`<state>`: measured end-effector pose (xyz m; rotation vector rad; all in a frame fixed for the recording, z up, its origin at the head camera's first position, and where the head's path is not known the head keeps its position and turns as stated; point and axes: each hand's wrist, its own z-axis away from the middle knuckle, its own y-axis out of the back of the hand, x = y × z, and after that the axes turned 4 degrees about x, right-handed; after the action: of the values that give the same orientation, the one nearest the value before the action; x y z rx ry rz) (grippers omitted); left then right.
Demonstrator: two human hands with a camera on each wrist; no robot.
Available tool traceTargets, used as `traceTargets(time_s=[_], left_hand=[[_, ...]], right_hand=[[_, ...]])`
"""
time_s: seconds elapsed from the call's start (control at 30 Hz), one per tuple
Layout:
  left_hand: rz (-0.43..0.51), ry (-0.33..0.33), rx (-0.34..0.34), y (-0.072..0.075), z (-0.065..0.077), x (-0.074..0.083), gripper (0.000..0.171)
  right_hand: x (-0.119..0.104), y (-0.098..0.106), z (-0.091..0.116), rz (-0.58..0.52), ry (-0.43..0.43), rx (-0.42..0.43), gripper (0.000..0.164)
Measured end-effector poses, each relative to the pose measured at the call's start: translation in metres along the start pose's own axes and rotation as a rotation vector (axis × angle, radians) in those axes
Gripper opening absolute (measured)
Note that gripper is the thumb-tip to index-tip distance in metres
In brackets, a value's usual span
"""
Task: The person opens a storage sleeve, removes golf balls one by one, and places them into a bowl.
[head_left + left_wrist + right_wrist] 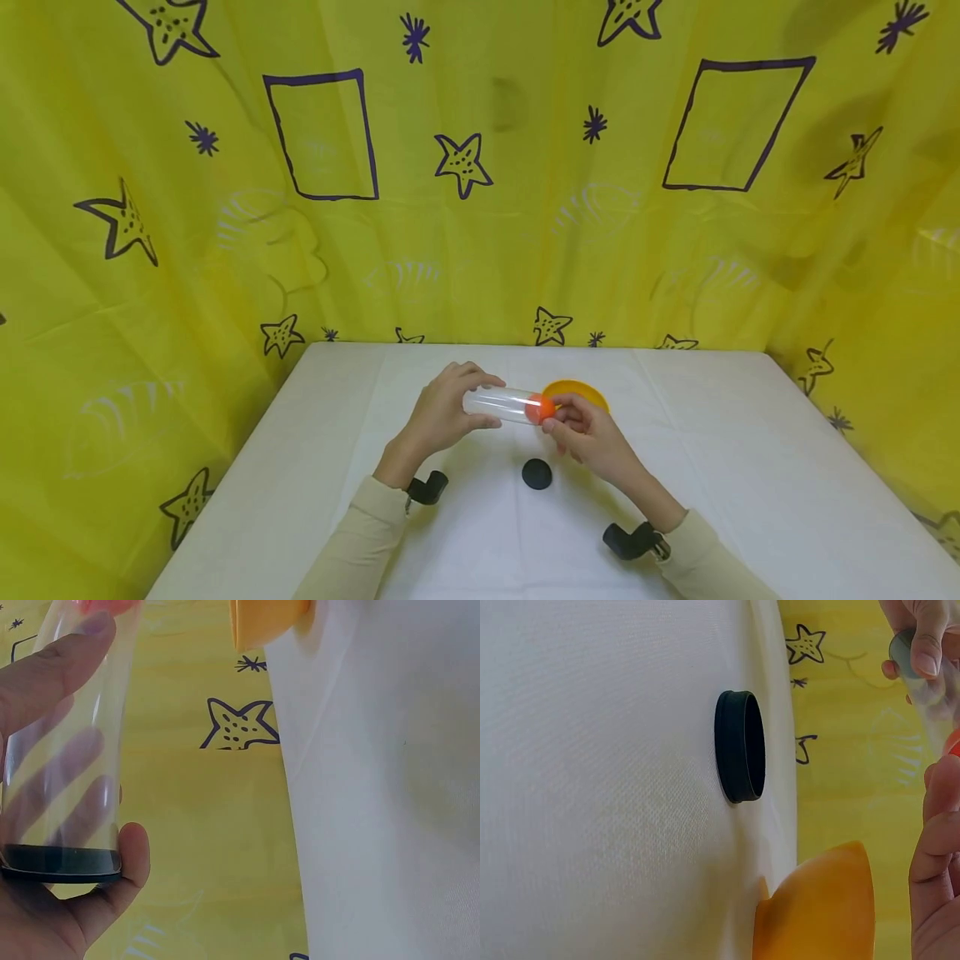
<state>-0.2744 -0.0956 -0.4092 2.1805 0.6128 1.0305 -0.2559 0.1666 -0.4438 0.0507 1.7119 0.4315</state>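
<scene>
My left hand (444, 412) grips a clear plastic tube (501, 403) near its left end, holding it almost level above the table. In the left wrist view a black cap (64, 861) closes the end by the palm. At the tube's other end is an orange ball (546, 408), partly within the mouth. Thumb and fingers of my right hand (596, 437) pinch the ball there; in the right wrist view only its edge (954, 741) shows. On the table below, between the forearms, lies a loose black cap (537, 474), its hollow side visible in the right wrist view.
A yellow bowl (576, 387) stands on the white-covered table (705, 467) just behind the right hand, which partly covers it. Yellow curtain (517, 258) with drawn stars hangs behind and along both sides. Each wrist wears a black camera mount (632, 542).
</scene>
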Motion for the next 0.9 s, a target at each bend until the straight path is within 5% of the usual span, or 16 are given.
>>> traceTargets(time_s=[0.5, 0.9], left_hand=[[0.003, 0.005, 0.004, 0.000, 0.000, -0.002, 0.047], [0.002, 0.014, 0.040, 0.002, -0.001, -0.006, 0.049]], right_hand=[[0.002, 0.006, -0.001, 0.013, -0.035, -0.002, 0.041], [-0.003, 0.026, -0.003, 0.099, 0.000, 0.093, 0.045]])
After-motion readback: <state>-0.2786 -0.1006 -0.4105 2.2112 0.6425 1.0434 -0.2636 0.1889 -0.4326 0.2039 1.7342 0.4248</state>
